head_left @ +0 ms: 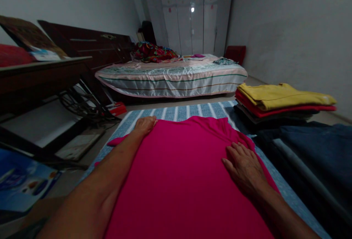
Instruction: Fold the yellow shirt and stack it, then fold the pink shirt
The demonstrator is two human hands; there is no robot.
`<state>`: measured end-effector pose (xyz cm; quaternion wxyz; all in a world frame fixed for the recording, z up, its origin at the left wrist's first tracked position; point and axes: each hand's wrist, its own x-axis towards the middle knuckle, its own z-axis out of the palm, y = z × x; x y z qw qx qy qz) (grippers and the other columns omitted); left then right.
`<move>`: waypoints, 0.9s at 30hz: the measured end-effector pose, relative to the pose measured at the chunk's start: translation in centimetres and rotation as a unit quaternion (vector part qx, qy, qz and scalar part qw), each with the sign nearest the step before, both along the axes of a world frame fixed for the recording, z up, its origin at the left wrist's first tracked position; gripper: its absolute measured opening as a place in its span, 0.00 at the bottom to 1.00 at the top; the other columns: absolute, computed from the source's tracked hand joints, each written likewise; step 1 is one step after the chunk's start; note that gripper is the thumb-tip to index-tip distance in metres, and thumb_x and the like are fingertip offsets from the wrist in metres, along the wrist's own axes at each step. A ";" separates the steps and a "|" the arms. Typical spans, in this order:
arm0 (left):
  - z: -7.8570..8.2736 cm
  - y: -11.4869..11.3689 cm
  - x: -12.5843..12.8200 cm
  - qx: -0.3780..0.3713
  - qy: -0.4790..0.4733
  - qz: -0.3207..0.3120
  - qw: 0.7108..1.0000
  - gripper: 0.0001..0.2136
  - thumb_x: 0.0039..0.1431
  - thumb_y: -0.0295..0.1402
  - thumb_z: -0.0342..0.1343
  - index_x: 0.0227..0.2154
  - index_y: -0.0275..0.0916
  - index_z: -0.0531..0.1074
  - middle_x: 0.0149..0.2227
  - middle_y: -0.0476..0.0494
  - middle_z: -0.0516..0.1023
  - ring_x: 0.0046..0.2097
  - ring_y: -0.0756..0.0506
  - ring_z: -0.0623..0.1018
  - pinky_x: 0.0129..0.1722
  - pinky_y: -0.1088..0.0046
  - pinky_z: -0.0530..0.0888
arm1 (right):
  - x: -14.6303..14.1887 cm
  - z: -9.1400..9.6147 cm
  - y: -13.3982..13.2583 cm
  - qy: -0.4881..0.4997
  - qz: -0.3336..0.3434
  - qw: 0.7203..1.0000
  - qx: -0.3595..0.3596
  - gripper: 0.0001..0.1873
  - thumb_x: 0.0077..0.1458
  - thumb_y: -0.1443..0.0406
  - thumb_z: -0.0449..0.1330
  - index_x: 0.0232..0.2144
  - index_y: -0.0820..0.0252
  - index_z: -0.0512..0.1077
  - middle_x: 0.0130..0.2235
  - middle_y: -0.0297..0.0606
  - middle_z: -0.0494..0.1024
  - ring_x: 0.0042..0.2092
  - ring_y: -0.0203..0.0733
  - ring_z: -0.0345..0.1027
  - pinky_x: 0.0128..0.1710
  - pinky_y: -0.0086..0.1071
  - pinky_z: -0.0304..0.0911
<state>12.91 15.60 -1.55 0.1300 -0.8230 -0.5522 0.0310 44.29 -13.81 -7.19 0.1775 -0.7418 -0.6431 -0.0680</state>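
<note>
A bright pink shirt (pixel 181 173) lies spread flat on a blue striped mat (pixel 178 112) in front of me. My left hand (pixel 144 124) reaches to the shirt's far left corner, its fingers curled over the edge of the cloth. My right hand (pixel 243 167) rests flat on the right side of the shirt, fingers stretched out and together, holding nothing.
A stack of folded clothes (pixel 277 101), yellow on top and red below, sits at the right, with dark blue fabric (pixel 310 154) nearer me. A bed (pixel 170 76) stands beyond the mat, white wardrobes (pixel 189 19) behind it. A dark wooden table (pixel 41 74) and cables are at the left.
</note>
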 end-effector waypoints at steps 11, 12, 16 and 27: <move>0.5 -0.9 0.4 0.082 0.039 -0.026 0.996 0.15 0.67 0.36 0.40 0.40 0.35 0.71 0.41 0.34 0.77 0.43 0.40 0.76 0.38 0.68 0.68 | -0.1 0.0 0.0 0.001 -0.001 1.000 0.017 0.20 0.59 0.57 0.51 0.48 0.61 0.72 0.54 0.49 0.71 0.58 0.57 0.60 0.54 0.49 0.57; 0.4 -0.9 0.2 0.084 0.044 -0.022 0.995 0.15 0.67 0.36 0.40 0.41 0.35 0.71 0.41 0.34 0.77 0.43 0.40 0.76 0.37 0.68 0.67 | -0.1 0.0 0.0 0.000 0.000 1.000 0.016 0.20 0.59 0.57 0.51 0.48 0.61 0.72 0.54 0.49 0.71 0.58 0.57 0.60 0.54 0.49 0.57; 0.0 -1.1 -0.4 0.106 0.056 -0.039 0.992 0.15 0.67 0.39 0.42 0.39 0.34 0.71 0.40 0.35 0.76 0.44 0.40 0.74 0.39 0.68 0.66 | -0.1 0.1 0.0 0.001 0.003 1.000 0.014 0.21 0.60 0.56 0.51 0.49 0.62 0.71 0.54 0.49 0.71 0.58 0.57 0.60 0.54 0.49 0.57; -1.3 -4.2 6.6 -0.009 -0.153 -0.113 0.982 0.11 0.61 0.35 0.48 0.35 0.39 0.76 0.38 0.44 0.76 0.40 0.46 0.74 0.40 0.74 0.67 | -0.1 -0.2 0.0 0.011 0.000 1.000 0.018 0.21 0.59 0.56 0.52 0.49 0.61 0.71 0.55 0.49 0.71 0.58 0.56 0.60 0.55 0.50 0.57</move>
